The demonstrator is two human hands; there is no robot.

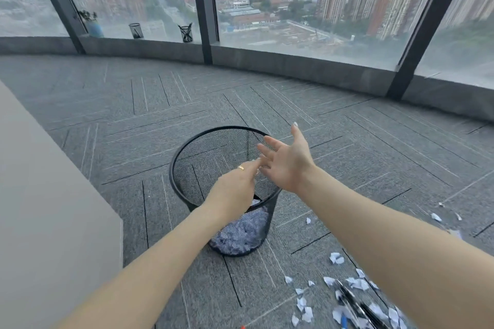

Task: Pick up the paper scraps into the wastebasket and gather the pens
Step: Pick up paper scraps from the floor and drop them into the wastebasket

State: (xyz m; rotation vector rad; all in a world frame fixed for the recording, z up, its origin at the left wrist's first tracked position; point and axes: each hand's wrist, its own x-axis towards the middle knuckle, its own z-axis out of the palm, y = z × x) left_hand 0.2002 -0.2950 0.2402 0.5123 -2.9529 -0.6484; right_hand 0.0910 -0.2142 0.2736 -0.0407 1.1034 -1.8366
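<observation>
A black mesh wastebasket (187, 141) stands on the grey carpet at centre, and paper scraps (240, 235) show through its mesh at the bottom. Both my hands hover over its opening. My right hand (287, 161) is held flat with the fingers spread and the palm turned left. My left hand (236, 184), wearing a gold ring, reaches with straight fingers to the right palm, and a small white bit shows where they meet. More white paper scraps (336, 258) lie scattered on the floor at lower right, mixed with black pens (355, 304) and a blue pen (344, 322).
A tall beige panel (40, 195) fills the left side. On the window ledge at the back stand two mesh pen holders (135, 31) (186, 33) and a blue vase with a plant (94, 26). Window frames rise behind the ledge.
</observation>
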